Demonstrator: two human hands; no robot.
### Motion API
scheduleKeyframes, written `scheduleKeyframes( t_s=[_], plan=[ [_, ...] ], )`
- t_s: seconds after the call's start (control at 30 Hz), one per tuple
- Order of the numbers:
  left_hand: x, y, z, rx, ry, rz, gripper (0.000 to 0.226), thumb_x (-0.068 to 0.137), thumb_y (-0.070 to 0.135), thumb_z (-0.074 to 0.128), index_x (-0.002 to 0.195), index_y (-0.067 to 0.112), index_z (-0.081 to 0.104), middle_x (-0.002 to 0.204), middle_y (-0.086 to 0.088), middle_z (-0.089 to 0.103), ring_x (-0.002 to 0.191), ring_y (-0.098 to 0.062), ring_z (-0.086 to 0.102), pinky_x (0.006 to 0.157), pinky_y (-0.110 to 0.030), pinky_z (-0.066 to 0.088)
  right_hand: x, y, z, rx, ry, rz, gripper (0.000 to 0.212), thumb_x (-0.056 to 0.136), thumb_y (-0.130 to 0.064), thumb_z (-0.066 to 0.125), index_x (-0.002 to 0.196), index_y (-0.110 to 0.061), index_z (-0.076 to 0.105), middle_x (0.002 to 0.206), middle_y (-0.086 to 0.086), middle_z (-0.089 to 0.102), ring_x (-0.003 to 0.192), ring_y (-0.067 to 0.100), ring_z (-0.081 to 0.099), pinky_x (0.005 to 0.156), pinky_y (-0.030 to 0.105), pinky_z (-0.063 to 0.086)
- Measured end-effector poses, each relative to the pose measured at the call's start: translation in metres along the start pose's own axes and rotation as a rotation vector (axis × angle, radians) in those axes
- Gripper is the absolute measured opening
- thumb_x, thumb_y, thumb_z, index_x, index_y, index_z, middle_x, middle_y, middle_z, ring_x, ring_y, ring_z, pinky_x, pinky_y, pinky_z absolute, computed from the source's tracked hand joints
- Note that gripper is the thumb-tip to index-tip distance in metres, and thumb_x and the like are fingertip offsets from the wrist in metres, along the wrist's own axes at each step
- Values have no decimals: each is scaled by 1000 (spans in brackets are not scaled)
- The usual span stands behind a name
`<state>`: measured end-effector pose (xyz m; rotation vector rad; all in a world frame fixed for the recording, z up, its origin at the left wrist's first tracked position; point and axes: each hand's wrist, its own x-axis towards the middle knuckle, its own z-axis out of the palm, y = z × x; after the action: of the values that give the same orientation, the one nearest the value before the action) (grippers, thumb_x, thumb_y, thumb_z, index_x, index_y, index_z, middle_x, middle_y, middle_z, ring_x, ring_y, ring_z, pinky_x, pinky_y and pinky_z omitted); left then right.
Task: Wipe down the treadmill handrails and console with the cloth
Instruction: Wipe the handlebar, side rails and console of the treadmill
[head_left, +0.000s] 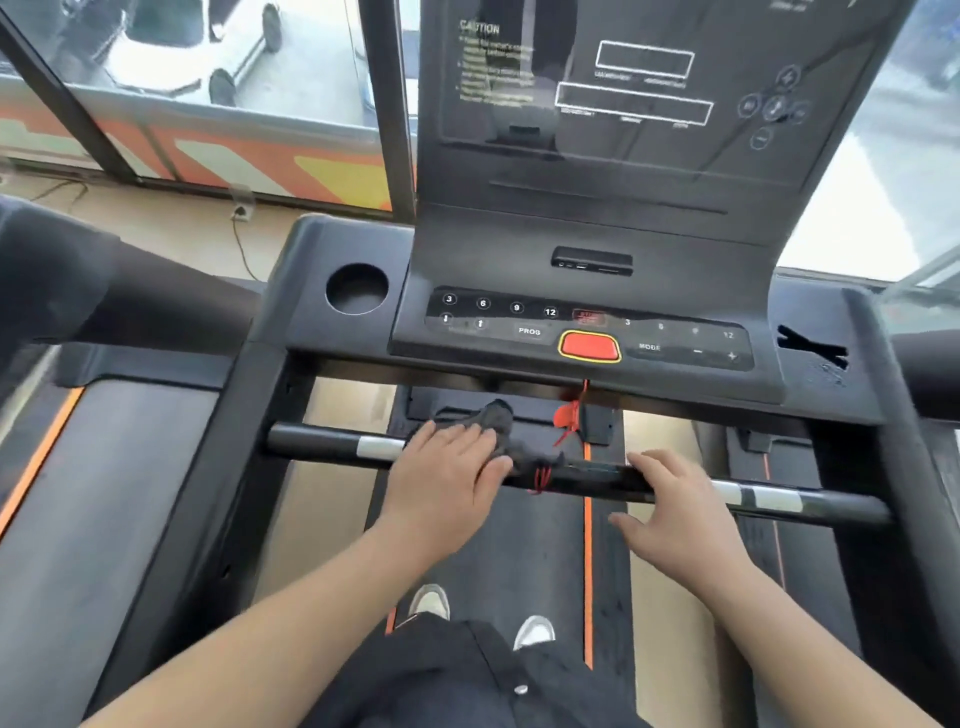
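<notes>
Mid handrail wipe: the left hand (441, 483) presses the dark cloth (498, 423) onto the front crossbar (317, 441) with flat, straight fingers (457, 441), the right hand (680, 514) rests loosely there holding nothing, and next the cloth probably needs sliding sideways, then up to the console (587, 322).

Handrail bar (311, 439) runs left-right, nearer than console (597, 228). Cloth (498, 421) on bar left of centre, left hand (447, 478) flat on it; right hand (675, 514) rests on bar further right, apart from cloth. Cup holder (357, 288) left of button panel (519, 319). Shoes (430, 600) on belt (519, 545) under bar
</notes>
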<state>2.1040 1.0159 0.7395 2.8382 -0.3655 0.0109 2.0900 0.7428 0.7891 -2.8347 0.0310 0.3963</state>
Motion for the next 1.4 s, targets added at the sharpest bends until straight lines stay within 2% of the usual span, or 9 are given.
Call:
scheduleKeyframes(
  t_s=[0.13, 0.43, 0.53, 0.67, 0.77, 0.9, 1.17, 1.3, 1.4],
  plan=[
    [43, 26, -9, 186, -335, -209, 65, 99, 66, 15, 100, 28, 67, 99, 1, 73, 97, -29, 65, 86, -42, 40, 5, 27, -9, -61, -10, -3, 56, 80, -39, 74, 132, -24, 61, 120, -8, 59, 113, 22, 54, 93, 35, 47],
    [6, 74, 17, -3, 95, -261, 52, 106, 41, 30, 105, 20, 78, 111, 1, 77, 112, -22, 68, 110, -47, 43, 26, 49, -21, -98, -49, -158, 40, 82, -52, 66, 118, -35, 66, 107, -12, 59, 108, 15, 56, 80, 29, 45],
    [39, 71, 5, 109, -147, -313, 58, 106, 50, 25, 86, 22, 72, 85, -1, 74, 86, -29, 66, 89, -41, 50, 30, 51, -22, -86, -63, -168, 40, 81, -52, 68, 117, -33, 67, 107, -11, 60, 109, 16, 55, 84, 31, 47],
    [70, 74, 4, 143, -357, -384, 58, 102, 56, 19, 88, 25, 67, 91, 1, 70, 90, -27, 65, 80, -37, 39, 31, 49, -22, -137, -80, -177, 37, 85, -52, 66, 115, -31, 65, 107, -10, 58, 111, 16, 54, 82, 31, 46],
    [40, 77, 17, 142, -53, -281, 41, 107, 36, 33, 95, 23, 70, 89, -1, 74, 90, -30, 68, 90, -41, 41, 32, 45, -22, -217, -87, -197, 34, 88, -52, 63, 112, -27, 61, 107, -8, 56, 109, 17, 53, 78, 32, 45],
    [-11, 71, 41, -119, 259, -201, 44, 107, 39, 37, 124, 19, 72, 131, 3, 70, 128, -17, 60, 118, -45, 33, 29, 36, -19, -269, -102, -193, 33, 90, -49, 62, 111, -25, 57, 109, -6, 54, 109, 18, 53, 73, 31, 39],
    [44, 43, -6, 145, -299, -255, 80, 88, 86, 10, 106, 32, 68, 112, 3, 71, 112, -26, 62, 102, -46, 37, 36, 26, -28, -328, -164, -178, 40, 86, -68, 57, 88, -28, 56, 92, -8, 53, 89, 16, 54, 61, 30, 43],
    [8, 46, -6, -44, 71, -143, 31, 106, 34, 43, 98, 27, 71, 92, 4, 73, 89, -28, 67, 96, -41, 45, 37, 0, -25, -251, -145, -320, 34, 91, -65, 52, 90, -32, 60, 90, -13, 55, 95, 15, 60, 63, 32, 45],
    [-33, 57, -22, -280, 292, -398, 34, 106, 37, 47, 83, 22, 67, 76, -1, 69, 71, -29, 62, 63, -34, 41, 38, -24, -18, -65, -112, -454, 31, 95, -48, 60, 118, -28, 68, 114, -11, 63, 114, 17, 59, 88, 39, 53]
  ],
)
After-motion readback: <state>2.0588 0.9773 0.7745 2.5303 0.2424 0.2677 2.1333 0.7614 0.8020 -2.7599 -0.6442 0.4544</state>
